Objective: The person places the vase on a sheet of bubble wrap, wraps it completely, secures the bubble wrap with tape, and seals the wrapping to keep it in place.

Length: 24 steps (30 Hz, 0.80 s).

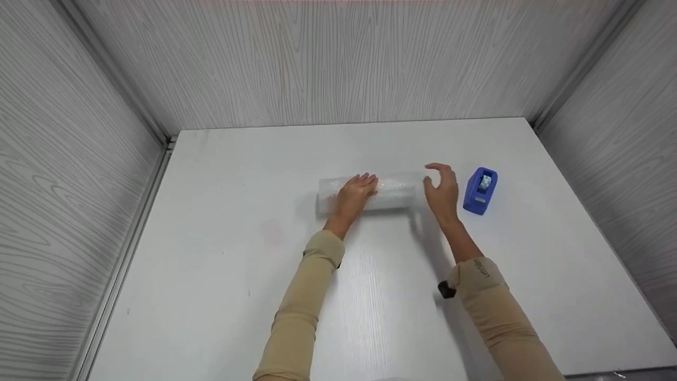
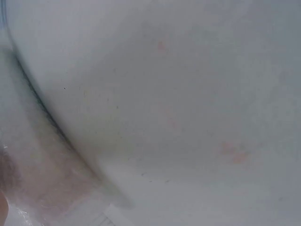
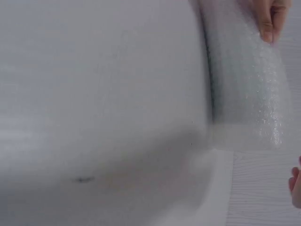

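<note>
A roll of clear bubble wrap (image 1: 394,197) lies sideways on the white table, its loose outer layer reaching past the right end. My left hand (image 1: 355,197) grips it near the middle, fingers over the top. In the right wrist view, that hand's thumb and finger (image 3: 269,23) press together on the bubble wrap (image 3: 244,80). Just off the right end is my right hand (image 1: 442,193), thumb and forefinger spread in a C with nothing seen between them. Its fingertips (image 3: 295,181) show at the right wrist view's edge. The left wrist view catches bubble wrap (image 2: 42,155) at lower left.
A blue tape dispenser (image 1: 480,191) with a roll of tape stands right of my right hand. Pale wood-grain panels (image 1: 338,63) enclose the white table (image 1: 222,296) at the back and both sides. Faint pinkish marks (image 2: 233,153) stain the tabletop.
</note>
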Motion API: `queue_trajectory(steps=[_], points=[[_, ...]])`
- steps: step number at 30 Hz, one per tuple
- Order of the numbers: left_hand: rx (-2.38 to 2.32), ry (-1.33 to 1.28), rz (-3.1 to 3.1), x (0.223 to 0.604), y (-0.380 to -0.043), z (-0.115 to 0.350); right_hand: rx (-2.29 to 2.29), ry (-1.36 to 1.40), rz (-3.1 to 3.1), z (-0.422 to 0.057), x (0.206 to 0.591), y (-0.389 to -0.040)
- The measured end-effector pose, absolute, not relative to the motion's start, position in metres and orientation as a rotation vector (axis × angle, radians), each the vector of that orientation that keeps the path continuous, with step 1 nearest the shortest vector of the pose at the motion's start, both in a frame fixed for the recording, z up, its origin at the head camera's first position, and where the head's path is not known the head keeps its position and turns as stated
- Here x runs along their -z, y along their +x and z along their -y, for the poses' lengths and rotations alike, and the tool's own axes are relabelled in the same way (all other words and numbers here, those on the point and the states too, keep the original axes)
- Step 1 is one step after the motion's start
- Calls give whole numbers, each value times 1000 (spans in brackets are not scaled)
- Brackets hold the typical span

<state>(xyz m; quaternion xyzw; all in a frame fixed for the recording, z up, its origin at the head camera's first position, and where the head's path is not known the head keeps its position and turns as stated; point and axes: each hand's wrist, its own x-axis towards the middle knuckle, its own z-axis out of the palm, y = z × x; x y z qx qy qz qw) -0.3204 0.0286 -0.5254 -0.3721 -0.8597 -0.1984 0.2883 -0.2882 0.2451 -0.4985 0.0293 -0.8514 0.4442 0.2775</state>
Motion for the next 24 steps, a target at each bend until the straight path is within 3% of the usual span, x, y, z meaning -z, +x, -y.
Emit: queue_trajectory(steps=[3, 6, 24], points=[[532, -983, 2304, 525, -321, -28, -849, 538, 2417, -233, 501, -294], [535, -996, 2326, 525, -321, -30, -660, 760, 2521, -224, 507, -297], [99, -975, 2389, 528, -318, -22, -739, 730, 2539, -216, 522, -310]])
